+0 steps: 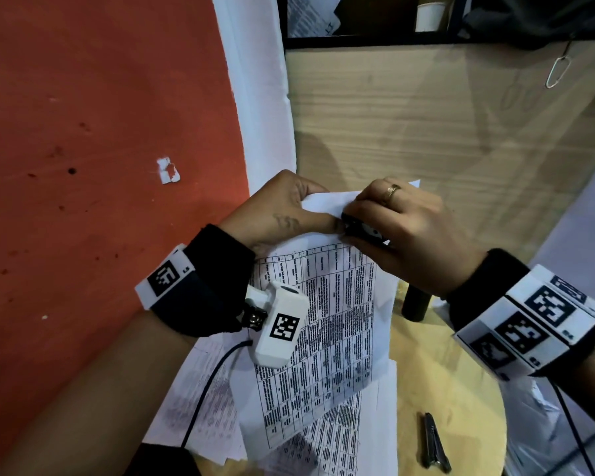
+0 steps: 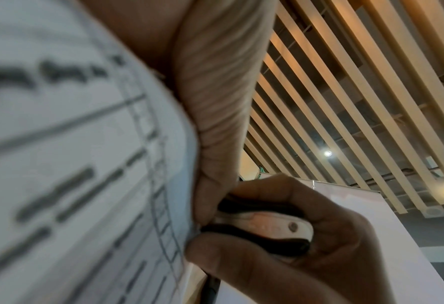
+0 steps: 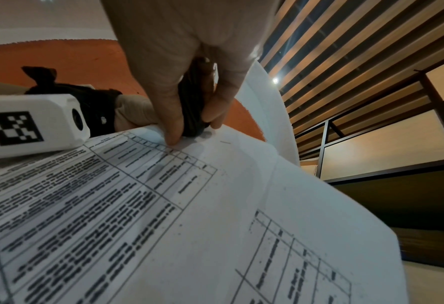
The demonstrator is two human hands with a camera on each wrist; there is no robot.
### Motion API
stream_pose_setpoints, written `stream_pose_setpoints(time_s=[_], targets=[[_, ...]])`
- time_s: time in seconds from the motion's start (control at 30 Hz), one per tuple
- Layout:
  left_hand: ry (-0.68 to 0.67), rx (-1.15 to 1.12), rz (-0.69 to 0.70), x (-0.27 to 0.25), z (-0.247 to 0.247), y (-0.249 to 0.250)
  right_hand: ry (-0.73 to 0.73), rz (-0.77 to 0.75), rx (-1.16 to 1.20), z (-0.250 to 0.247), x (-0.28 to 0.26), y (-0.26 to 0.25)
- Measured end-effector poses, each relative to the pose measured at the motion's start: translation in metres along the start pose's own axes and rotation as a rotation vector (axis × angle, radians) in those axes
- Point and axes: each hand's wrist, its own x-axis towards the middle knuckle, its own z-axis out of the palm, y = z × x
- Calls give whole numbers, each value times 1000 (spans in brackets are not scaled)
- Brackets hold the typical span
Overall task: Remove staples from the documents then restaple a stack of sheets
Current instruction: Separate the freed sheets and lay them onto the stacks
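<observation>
A stapled document (image 1: 327, 324) printed with a dense table is lifted off the round wooden table (image 1: 461, 400). My left hand (image 1: 289, 207) grips its top edge, with the top sheet (image 1: 327, 201) folded back. My right hand (image 1: 402, 225) squeezes a black-and-white staple remover (image 1: 361, 230) against the upper edge of the page. The left wrist view shows the staple remover (image 2: 262, 226) pinched between thumb and fingers, its nose at the paper edge (image 2: 187, 205). In the right wrist view the staple remover (image 3: 193, 107) touches the page (image 3: 164, 205), and a small staple (image 3: 225, 142) lies just to its right.
More printed sheets (image 1: 203, 400) lie under the document. A dark metal tool (image 1: 433, 441) lies on the table at the lower right, and a black cylinder (image 1: 416, 304) stands behind the paper. A wooden partition (image 1: 443, 132) rises beyond the hands; a red wall (image 1: 100, 132) is on the left.
</observation>
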Motion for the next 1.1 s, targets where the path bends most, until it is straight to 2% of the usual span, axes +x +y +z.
stream_pose_setpoints(time_s=[0.2, 0.43, 0.63, 0.73, 0.9, 0.97, 1.1], targets=[[-42, -82, -22, 0, 4, -3, 20, 74, 37, 2, -5, 0], [-39, -194, -35, -1, 6, -2, 170, 350, 363, -2, -10, -2], [-52, -176, 3, -2, 7, -4, 272, 480, 536, 0, -11, -6], [13, -79, 49, 1, 11, -7, 296, 502, 489, 1, -13, -7], [216, 279, 145, 8, 20, -19, 330, 491, 337, 8, -18, -11], [289, 432, 141, 10, 18, -23, 331, 498, 266, 8, -22, -10], [238, 466, 76, 9, 10, -26, 134, 533, 171, 18, -35, -5]])
